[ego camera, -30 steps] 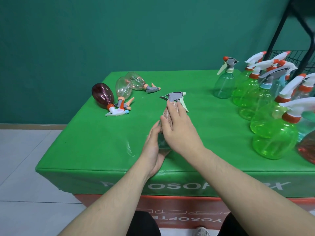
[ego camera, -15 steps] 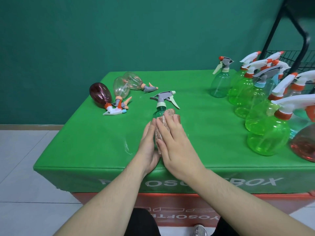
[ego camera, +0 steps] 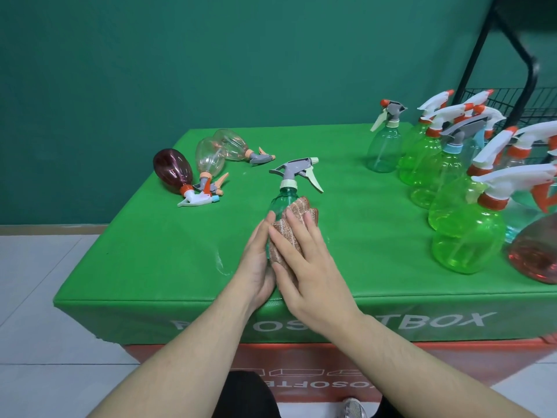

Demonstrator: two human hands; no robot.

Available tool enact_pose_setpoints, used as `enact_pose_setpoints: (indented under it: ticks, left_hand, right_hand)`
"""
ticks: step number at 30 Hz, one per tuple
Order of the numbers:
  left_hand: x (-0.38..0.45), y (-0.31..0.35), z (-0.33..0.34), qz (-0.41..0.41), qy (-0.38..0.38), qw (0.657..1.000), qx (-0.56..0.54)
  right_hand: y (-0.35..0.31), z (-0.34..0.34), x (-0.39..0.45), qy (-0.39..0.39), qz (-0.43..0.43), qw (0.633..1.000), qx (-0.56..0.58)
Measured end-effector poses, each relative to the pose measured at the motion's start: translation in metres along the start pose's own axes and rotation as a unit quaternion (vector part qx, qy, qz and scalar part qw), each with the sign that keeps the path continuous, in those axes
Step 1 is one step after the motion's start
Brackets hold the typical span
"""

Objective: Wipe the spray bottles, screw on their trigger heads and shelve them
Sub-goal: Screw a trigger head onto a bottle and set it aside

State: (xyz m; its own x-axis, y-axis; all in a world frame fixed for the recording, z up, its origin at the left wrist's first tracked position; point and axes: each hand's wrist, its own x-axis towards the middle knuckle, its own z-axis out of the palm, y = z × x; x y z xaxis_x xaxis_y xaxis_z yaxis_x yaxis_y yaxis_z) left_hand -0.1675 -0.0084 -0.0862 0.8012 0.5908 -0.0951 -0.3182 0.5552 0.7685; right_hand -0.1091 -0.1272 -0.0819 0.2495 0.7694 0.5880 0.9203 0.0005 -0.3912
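Note:
A teal-green spray bottle [ego camera: 281, 200] with a grey trigger head [ego camera: 297, 170] stands tilted near the front edge of the green table [ego camera: 150, 251]. My left hand [ego camera: 256, 260] holds the bottle's lower body from the left. My right hand [ego camera: 313, 273] presses a brown-and-white cloth [ego camera: 289, 233] against the bottle's right side with fairly straight fingers. The bottle's base is hidden behind both hands.
A dark red bottle [ego camera: 172, 170] and two clear bottles [ego camera: 209, 156] lie at the back left. Several upright bottles stand at the right, among them a teal one [ego camera: 384, 146] and a green one [ego camera: 467, 239]. A black wire shelf [ego camera: 512, 101] stands behind them.
My right hand has slid the cloth down from the bottle's neck to its body, so the trigger head now shows. My left hand stays on the lower body.

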Motion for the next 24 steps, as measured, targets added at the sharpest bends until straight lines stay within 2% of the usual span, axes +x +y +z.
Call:
enact_pose_setpoints:
  ticks: [7, 11, 20, 24]
  left_hand:
    - [-0.002, -0.001, 0.007, 0.031, -0.013, 0.997, 0.066]
    - [-0.005, 0.002, 0.010, 0.023, 0.005, 0.998, 0.053]
    - [-0.009, 0.008, 0.017, -0.012, 0.021, 0.999, 0.040]
    - [-0.011, 0.009, 0.018, -0.012, 0.030, 0.999, 0.026]
  right_hand:
    - [0.003, -0.004, 0.036, 0.042, 0.040, 0.998, 0.006]
    - [0.006, -0.009, 0.055, 0.026, 0.067, 0.997, 0.026]
    - [0.001, -0.016, 0.084, -0.022, 0.192, 0.978, 0.079]
    - [-0.001, -0.010, 0.072, -0.008, 0.157, 0.986, 0.062]
